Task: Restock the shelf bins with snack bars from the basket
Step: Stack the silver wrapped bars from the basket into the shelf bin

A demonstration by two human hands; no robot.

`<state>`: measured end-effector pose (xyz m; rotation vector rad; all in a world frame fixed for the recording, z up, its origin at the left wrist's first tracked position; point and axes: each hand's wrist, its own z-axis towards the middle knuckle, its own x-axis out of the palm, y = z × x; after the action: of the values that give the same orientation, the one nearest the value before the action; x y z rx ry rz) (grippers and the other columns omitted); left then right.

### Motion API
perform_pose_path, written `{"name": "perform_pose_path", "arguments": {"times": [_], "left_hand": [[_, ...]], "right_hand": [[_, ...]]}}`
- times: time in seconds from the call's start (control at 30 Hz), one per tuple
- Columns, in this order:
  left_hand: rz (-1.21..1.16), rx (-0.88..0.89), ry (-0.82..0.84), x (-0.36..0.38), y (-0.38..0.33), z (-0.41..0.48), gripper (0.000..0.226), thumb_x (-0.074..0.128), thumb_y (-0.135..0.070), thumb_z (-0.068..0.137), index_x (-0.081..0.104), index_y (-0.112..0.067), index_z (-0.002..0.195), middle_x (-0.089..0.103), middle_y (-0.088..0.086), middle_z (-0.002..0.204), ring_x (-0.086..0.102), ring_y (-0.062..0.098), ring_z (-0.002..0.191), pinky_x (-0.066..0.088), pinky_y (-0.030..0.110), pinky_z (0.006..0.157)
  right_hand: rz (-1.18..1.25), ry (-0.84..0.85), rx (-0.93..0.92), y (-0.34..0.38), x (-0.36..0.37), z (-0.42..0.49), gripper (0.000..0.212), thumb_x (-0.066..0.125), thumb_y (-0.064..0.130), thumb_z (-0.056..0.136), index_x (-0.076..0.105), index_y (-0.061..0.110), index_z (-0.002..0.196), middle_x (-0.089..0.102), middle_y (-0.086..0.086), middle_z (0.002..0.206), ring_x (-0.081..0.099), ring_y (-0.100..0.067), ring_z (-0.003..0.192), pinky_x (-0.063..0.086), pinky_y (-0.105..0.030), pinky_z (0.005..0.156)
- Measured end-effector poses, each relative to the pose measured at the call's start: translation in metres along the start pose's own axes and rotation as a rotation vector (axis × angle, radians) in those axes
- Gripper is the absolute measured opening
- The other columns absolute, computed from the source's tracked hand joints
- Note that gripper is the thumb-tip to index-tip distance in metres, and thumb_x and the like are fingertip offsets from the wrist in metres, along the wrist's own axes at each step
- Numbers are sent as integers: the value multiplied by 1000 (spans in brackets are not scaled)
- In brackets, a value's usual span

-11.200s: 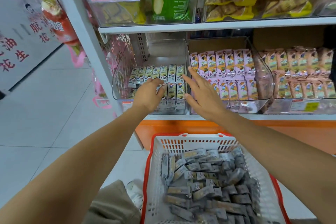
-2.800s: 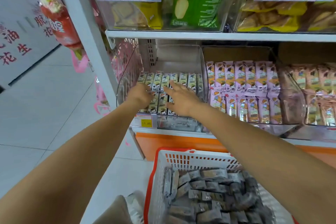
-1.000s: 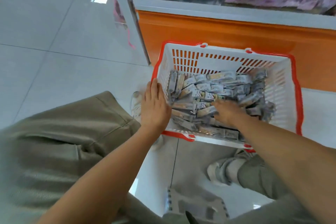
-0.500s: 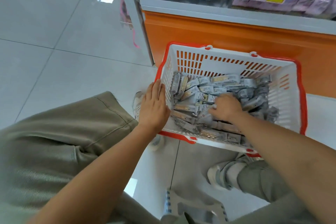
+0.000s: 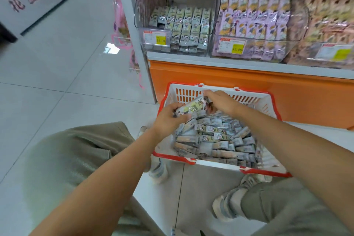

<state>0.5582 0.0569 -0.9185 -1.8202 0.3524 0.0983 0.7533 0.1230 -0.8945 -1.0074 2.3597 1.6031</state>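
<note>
A white basket with a red rim [image 5: 173, 157] stands on the floor below the shelf, filled with several grey-wrapped snack bars [image 5: 214, 140]. Above its far left part I hold a small bunch of snack bars [image 5: 193, 108] between both hands. My left hand [image 5: 168, 120] grips the bunch's left end. My right hand [image 5: 222, 102] curls over its right end. On the shelf above, a clear bin [image 5: 176, 28] holds rows of the same grey-green bars behind a yellow price tag.
A second clear bin [image 5: 252, 25] of pink-wrapped bars sits right of the first, and another bin [image 5: 329, 30] stands further right. An orange shelf base [image 5: 249, 86] rises behind the basket. My knees and shoes flank the basket. Tiled floor spreads to the left.
My right hand has lifted a bunch of bars out of the basket, and my left hand has left the basket's rim to take hold of the bunch. The view has tilted up toward the shelf.
</note>
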Motion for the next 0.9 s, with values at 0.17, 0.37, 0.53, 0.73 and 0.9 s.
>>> {"name": "perform_pose_path", "arguments": {"times": [0.17, 0.37, 0.53, 0.73, 0.9], "left_hand": [[-128, 29, -82, -16, -34, -6, 19, 69, -26, 89, 68, -14, 103, 70, 5, 89, 63, 12, 76, 52, 25, 73], [-72, 63, -101, -60, -98, 10, 13, 71, -19, 87, 66, -17, 99, 70, 6, 83, 60, 11, 65, 52, 24, 67], [-56, 110, -173, -111, -142, 36, 39, 75, -28, 83, 59, -10, 112, 74, 9, 89, 66, 15, 71, 53, 27, 70], [274, 187, -505, -144, -148, 77, 46, 66, -29, 91, 49, -16, 131, 57, 5, 126, 55, 21, 114, 47, 33, 92], [784, 220, -543, -146, -122, 104, 70, 63, -24, 91, 27, -10, 150, 18, 12, 159, 19, 29, 145, 26, 39, 114]], "right_hand": [[198, -41, -149, 34, -9, -4, 50, 46, 52, 97, 56, 11, 123, 70, -11, 99, 68, -20, 83, 55, -36, 80], [-112, -71, -554, 94, -32, 5, 50, 65, 13, 90, 50, 31, 134, 49, 5, 136, 47, -9, 122, 41, -23, 97], [-422, -163, -661, 142, -47, 26, 38, 72, 19, 85, 62, 19, 122, 63, 1, 119, 56, -10, 106, 45, -20, 93], [-293, -428, -542, 183, -50, 74, 38, 72, 29, 86, 63, 11, 118, 64, -5, 114, 58, -19, 101, 49, -34, 87], [-258, -467, -395, 201, -45, 117, 43, 71, 32, 87, 61, 7, 121, 64, -10, 111, 59, -22, 96, 45, -29, 78]]}}
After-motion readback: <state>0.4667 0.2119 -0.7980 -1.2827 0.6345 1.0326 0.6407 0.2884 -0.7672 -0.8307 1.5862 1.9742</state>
